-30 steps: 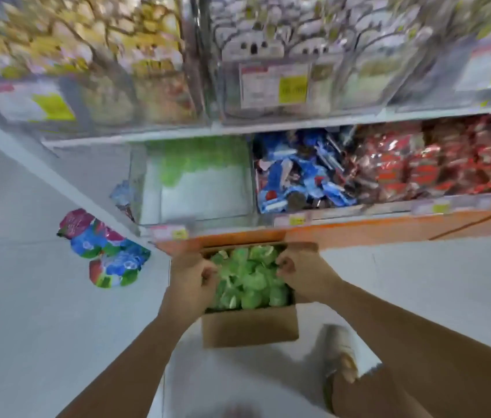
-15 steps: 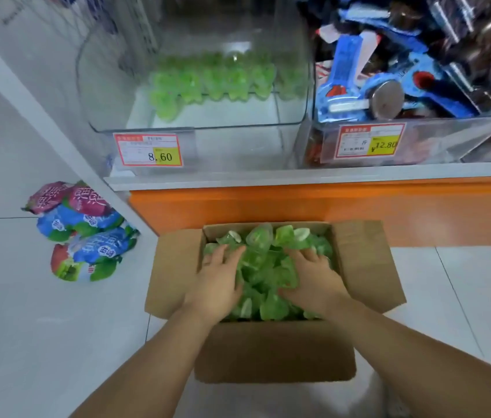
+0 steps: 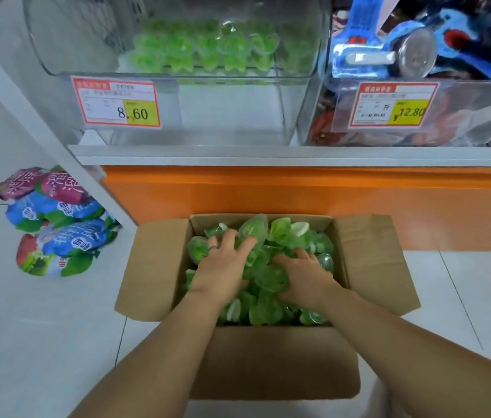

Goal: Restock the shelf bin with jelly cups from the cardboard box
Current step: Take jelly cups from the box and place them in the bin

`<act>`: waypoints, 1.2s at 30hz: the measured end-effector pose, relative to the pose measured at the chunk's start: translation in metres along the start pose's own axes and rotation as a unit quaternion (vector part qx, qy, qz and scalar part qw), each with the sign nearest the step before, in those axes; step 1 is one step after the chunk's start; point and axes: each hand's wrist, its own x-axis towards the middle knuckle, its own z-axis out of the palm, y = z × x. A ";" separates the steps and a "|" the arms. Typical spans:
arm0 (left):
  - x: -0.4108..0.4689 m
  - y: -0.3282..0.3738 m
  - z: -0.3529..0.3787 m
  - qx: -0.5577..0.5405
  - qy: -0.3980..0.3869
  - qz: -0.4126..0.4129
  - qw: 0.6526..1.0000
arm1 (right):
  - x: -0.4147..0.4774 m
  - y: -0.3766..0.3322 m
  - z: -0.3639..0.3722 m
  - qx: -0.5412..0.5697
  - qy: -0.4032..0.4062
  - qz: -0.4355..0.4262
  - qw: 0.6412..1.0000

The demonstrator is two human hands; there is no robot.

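An open cardboard box [image 3: 268, 360] stands on the floor below the shelf, heaped with green jelly cups [image 3: 271, 280]. My left hand [image 3: 223, 267] lies on the left part of the heap with its fingers spread. On the right part rests my right hand [image 3: 306, 274], fingertips sunk among the cups. A mound of cups rises between the two hands. Above, the clear shelf bin [image 3: 196, 122] holds a low row of green jelly cups [image 3: 208, 49] at its back, and its front is bare.
A red and yellow price tag [image 3: 116, 102] marks the bin front. The neighbouring bin [image 3: 464, 122] on the right holds blue and red sweets. An orange shelf base [image 3: 298, 191] runs behind the box. Several snack bags [image 3: 54, 221] lie on the white floor tiles to the left.
The view has dropped and closed in on the box. Both hands left the box rim, went onto the cups, then drew closer together, bunching cups between them.
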 end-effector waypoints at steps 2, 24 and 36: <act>0.000 -0.004 0.002 -0.002 0.016 0.016 1.000 | 0.002 -0.001 -0.002 0.008 -0.002 -0.008 1.000; -0.062 -0.002 -0.117 -0.064 0.166 0.019 0.984 | -0.085 -0.036 -0.114 0.082 0.202 -0.124 0.968; -0.115 0.035 -0.208 -0.236 0.261 0.049 0.935 | -0.179 -0.087 -0.172 0.173 0.326 -0.226 0.902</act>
